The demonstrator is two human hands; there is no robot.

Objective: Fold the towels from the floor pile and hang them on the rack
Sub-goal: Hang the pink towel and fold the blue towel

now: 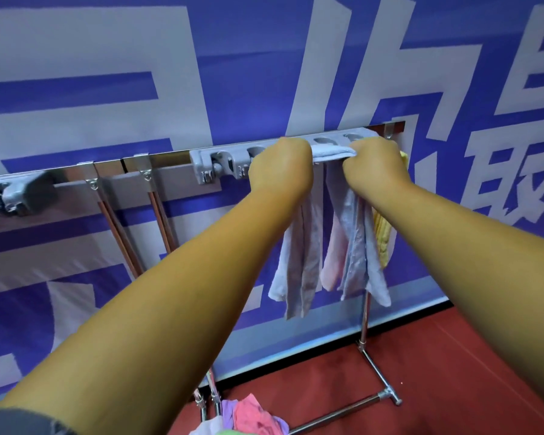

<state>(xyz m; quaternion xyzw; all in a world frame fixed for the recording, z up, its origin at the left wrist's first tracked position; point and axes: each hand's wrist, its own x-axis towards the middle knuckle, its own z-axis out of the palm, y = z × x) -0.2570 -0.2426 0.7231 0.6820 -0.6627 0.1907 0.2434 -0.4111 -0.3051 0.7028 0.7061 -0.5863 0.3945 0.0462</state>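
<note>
Several crumpled towels [248, 416] lie in a floor pile below the forearms, at the foot of the rack [170, 166]. Further out, the left hand [280, 171] and right hand [374, 166] are each closed on a pale lavender towel [330, 152] draped over the rack's bar, stretched between them. A yellow towel [382, 240] hangs just right of the right hand.

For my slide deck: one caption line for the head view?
Both hands, left and right, press a pale towel onto the rack; more towels wait on the floor.
</note>
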